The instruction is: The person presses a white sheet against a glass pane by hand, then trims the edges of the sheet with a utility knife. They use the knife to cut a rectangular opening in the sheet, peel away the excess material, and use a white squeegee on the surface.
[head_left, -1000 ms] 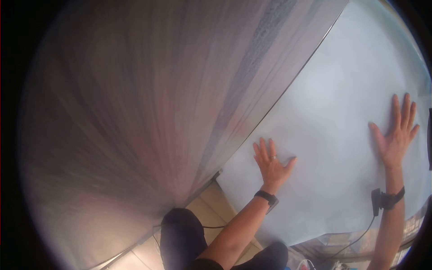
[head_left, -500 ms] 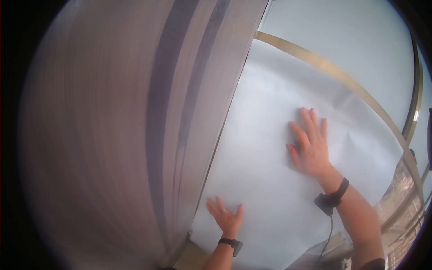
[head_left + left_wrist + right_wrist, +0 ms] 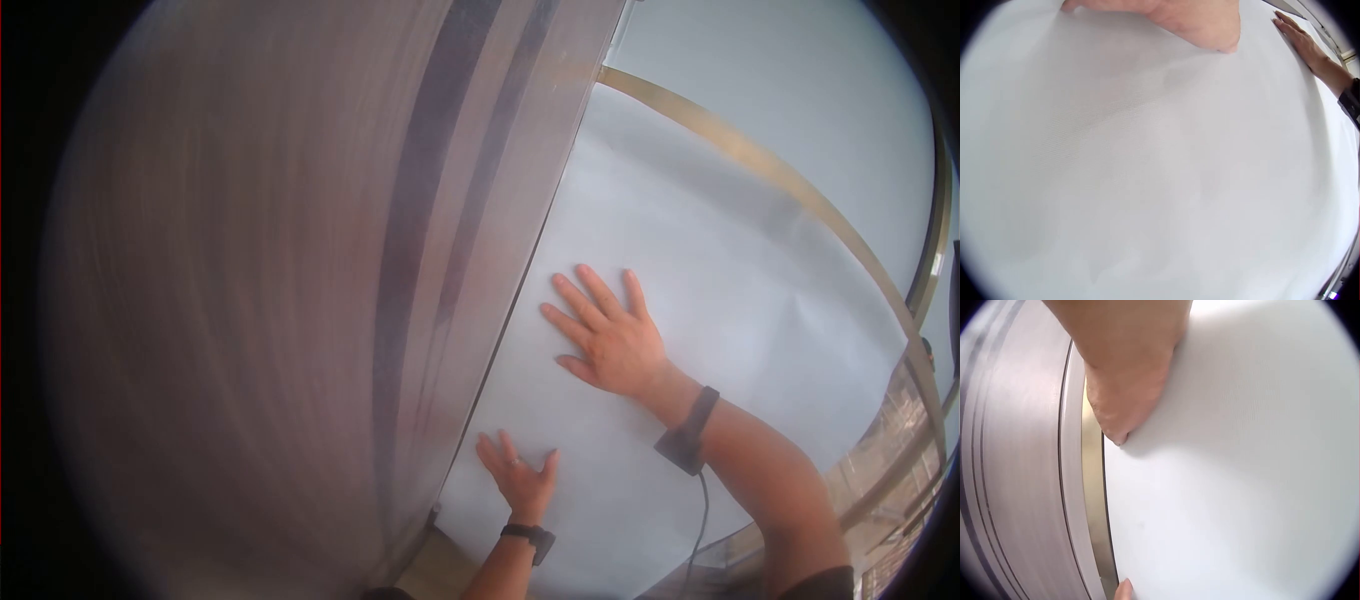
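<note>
Counting two grips, left grip (image 3: 525, 490) and right grip (image 3: 622, 348); one white sheet (image 3: 740, 290); two black wristbands, left (image 3: 531, 538) and right (image 3: 692, 432); one ring (image 3: 514, 462) on a left finger; one cable (image 3: 702, 520) running down from the right wristband. Spreading both grips wide, fingers apart, laying them on the white sheet, right one higher and larger in the head view. Locating the sheet alongside a striped grey-brown panel (image 3: 270, 300), just below a gold-coloured strip (image 3: 720, 130). Seeing a matte, pale, mostly smooth sheet, rippling faintly toward the upper right, showing fine ribbing close up in the left wrist view.
</note>
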